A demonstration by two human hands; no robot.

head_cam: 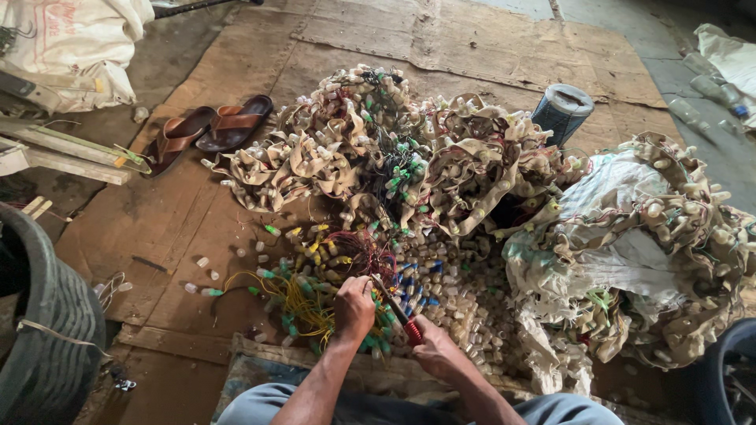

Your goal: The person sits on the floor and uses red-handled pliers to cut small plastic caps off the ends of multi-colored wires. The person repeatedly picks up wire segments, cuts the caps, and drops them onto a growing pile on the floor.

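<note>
- Left hand (354,308): closed over a tangle of yellow and red wires (315,303) fitted with small bulb caps, at the near edge of the heap.
- Right hand (435,354): wrapped around the red handles of a cutting tool (398,313); the tool's dark blades point up and left, toward the left hand, and meet the wires just beside it.
- Heap of light strings (378,157): beige straps studded with pale and green bulb caps, piled on the cardboard sheets (189,220) directly ahead of the hands.
- Loose caps (465,303): pale, blue and green, scattered thickly just right of the tool.
- Second bundle of strings with white sacking (638,244): far right, touching the main heap.
- Brown sandals (209,130): a pair, upper left, on the cardboard.
- Blue cylindrical container (561,112): upright behind the heap.
- Dark tyre (47,330): left edge.
- Grey trousers (260,403): the person's knees, bottom edge.
</note>
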